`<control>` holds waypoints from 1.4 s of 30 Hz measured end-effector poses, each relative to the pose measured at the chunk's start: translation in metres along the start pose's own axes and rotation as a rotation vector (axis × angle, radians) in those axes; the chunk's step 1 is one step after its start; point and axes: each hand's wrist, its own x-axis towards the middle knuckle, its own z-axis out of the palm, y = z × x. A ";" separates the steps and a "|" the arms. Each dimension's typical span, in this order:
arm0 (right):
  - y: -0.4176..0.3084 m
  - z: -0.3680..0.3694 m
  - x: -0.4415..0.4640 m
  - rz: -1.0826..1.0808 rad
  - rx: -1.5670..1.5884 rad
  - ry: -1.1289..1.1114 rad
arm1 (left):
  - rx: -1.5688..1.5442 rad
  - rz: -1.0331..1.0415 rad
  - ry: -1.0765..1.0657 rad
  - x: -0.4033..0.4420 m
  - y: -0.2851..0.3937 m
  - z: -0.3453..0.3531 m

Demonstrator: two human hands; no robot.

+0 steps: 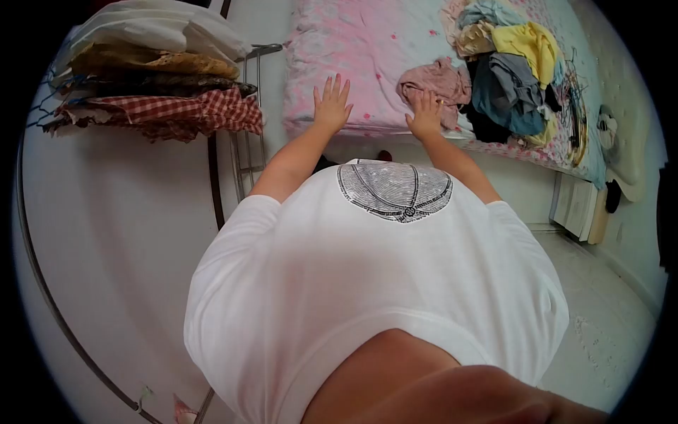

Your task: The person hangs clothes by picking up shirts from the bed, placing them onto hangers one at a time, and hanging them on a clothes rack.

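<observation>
My left hand [332, 104] lies flat with spread fingers on the pink and white bedsheet [339, 42], near the bed's front edge. Farther right, my right hand [425, 114] rests with its fingers stretched out over the lower left part of a crumpled dusty-pink garment [448, 81]. Neither hand grips anything. Right of that garment is a heap of clothes, with a yellow garment [530, 46], a grey garment [519, 76] and a teal garment [498, 106] showing. The heap's lower layers are hidden.
On the left, a metal rack [244, 152] stands beside hanging clothes, among them a red checked garment [176, 113] and a white garment [162, 28]. Several hangers [578, 116] lie on the bed's right side. A white box-like unit [575, 205] stands below the bed's right corner.
</observation>
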 end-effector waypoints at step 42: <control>0.105 0.026 0.089 0.186 0.068 -0.245 | 0.003 -0.152 -0.240 0.132 0.040 0.059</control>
